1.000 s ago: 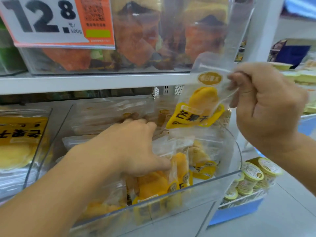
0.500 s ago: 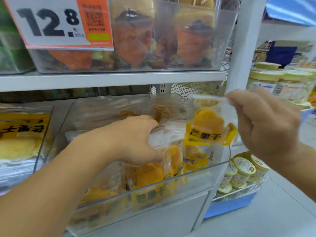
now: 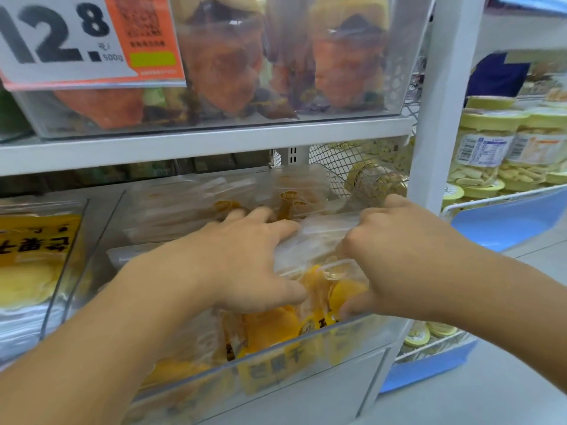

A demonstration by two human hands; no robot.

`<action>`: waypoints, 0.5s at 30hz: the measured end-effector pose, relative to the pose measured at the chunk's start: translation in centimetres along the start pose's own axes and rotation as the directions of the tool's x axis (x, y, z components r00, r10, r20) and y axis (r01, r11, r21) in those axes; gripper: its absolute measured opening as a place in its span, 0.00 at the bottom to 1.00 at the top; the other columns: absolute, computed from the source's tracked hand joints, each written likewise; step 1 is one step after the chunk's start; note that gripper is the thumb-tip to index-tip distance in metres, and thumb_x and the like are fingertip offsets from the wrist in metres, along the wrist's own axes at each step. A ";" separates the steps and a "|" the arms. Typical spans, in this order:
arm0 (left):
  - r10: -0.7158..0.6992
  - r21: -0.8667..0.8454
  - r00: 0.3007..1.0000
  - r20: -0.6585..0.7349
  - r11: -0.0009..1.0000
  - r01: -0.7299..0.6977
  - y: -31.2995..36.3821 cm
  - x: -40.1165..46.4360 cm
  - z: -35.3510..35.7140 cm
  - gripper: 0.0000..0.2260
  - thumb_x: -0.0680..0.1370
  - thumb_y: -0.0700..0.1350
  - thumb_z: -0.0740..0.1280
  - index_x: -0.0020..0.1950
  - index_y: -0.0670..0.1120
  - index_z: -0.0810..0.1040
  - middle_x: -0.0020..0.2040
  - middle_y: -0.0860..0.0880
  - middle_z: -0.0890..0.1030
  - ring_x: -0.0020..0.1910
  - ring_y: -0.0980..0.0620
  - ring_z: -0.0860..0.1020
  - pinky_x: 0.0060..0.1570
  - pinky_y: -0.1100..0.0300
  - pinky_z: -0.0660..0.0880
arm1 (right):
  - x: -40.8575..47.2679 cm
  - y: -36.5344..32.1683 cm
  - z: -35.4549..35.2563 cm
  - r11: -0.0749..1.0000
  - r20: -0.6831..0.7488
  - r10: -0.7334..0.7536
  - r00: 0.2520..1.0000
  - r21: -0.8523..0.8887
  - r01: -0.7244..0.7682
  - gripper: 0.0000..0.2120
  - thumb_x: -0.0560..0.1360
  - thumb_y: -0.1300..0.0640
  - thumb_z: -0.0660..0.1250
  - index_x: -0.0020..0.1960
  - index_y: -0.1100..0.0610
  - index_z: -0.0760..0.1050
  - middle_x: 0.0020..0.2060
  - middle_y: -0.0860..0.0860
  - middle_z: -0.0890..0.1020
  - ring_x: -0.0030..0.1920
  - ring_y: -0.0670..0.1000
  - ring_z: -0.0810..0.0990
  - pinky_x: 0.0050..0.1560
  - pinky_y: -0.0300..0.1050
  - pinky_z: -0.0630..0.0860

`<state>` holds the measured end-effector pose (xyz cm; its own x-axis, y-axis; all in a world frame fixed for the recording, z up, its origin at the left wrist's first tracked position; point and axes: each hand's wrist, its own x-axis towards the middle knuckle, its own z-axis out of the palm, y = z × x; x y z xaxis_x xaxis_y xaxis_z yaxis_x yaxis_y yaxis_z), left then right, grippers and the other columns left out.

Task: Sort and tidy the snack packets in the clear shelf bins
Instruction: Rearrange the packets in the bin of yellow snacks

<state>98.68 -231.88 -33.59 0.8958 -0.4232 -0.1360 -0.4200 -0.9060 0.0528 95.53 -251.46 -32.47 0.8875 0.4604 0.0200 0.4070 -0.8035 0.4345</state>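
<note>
Two hands: both mine, inside the front clear bin (image 3: pixel 306 348) on the lower shelf (image 3: pixel 214 142), close together w/ one packet (image 3: pixel 319 240) between them.
Left hand (image 3: pixel 233 265): fingers spread over the packet tops, thumb low at the front; it presses the upright row of yellow mango packets (image 3: pixel 270 326) back & to my left.
Right hand (image 3: pixel 395 259): fingers curled round the packet's right top edge, thumb low near the bin's front wall; grips it.
Packet location: in the bin, right-hand end of the row, just behind the front wall.
Packet axis: standing on end, long axis approx. vertical; its clear sealed strip runs left-right between my hands.
Packet facing: printed face seems to look fwd toward me; blurred, can't be sure.
Direction from hands: packet lies directly below & between both; right hand nearer its edge, left hand over its top.
Key relation: the gap at the row's right end, between the held-back packets & the bin's right wall; my guess is the packet must go straight down there.
Nearby: second bin (image 3: pixel 40 256) to my left w/ larger yellow packs; upper bin (image 3: pixel 411 56) above w/ a price tag (image 3: pixel 76 41); jars (image 3: pixel 491 148) on the rack to my right.
</note>
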 end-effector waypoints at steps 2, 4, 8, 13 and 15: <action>0.003 0.012 1.000 -0.006 1.000 -0.003 0.1 0.0 0.1 0.40 0.70 0.72 0.63 0.78 0.64 0.53 0.73 0.57 0.59 0.71 0.49 0.61 0.67 0.48 0.68 | 0.3 0.1 -0.5 0.997 0.085 0.037 0.996 0.059 -0.042 0.26 0.65 0.27 0.69 0.38 0.50 0.70 0.34 0.45 0.71 0.42 0.52 0.75 0.39 0.45 0.63; 0.003 0.027 1.000 -0.009 1.000 -0.003 0.2 -0.1 0.0 0.41 0.69 0.75 0.63 0.77 0.62 0.57 0.73 0.57 0.60 0.71 0.49 0.62 0.68 0.47 0.68 | 0.8 1.3 -0.6 0.993 0.094 0.105 0.990 0.048 -0.110 0.26 0.66 0.31 0.72 0.36 0.52 0.68 0.33 0.45 0.69 0.43 0.53 0.76 0.38 0.45 0.65; 0.015 0.068 0.999 0.035 0.998 -0.018 0.5 -0.5 -0.3 0.39 0.69 0.76 0.64 0.75 0.62 0.61 0.77 0.60 0.54 0.75 0.48 0.59 0.71 0.46 0.65 | 2.0 3.5 0.8 0.999 -0.117 -0.042 0.992 -0.037 0.038 0.21 0.64 0.37 0.77 0.35 0.50 0.71 0.36 0.45 0.72 0.45 0.54 0.77 0.43 0.47 0.66; 0.054 0.050 0.996 0.071 0.997 -0.057 0.7 -0.7 -0.7 0.32 0.69 0.75 0.65 0.71 0.66 0.67 0.79 0.62 0.45 0.77 0.47 0.55 0.73 0.47 0.63 | 2.0 3.0 3.0 0.994 -0.315 -0.074 0.946 0.056 0.096 0.36 0.58 0.46 0.78 0.63 0.48 0.69 0.56 0.51 0.71 0.56 0.56 0.71 0.54 0.56 0.73; 0.073 0.057 0.995 0.070 0.995 -0.077 0.9 -0.9 -0.8 0.29 0.70 0.74 0.64 0.69 0.65 0.70 0.79 0.63 0.45 0.77 0.50 0.55 0.74 0.47 0.62 | 1.6 3.0 2.7 0.981 -0.171 -0.103 0.980 0.144 0.128 0.52 0.62 0.46 0.74 0.78 0.44 0.48 0.67 0.48 0.66 0.66 0.53 0.69 0.70 0.58 0.64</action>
<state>97.60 -232.32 -32.61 0.8505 -0.4863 -0.2005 -0.4951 -0.8688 0.0071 98.75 -254.17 -33.51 0.7907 0.5984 0.1290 0.5443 -0.7837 0.2992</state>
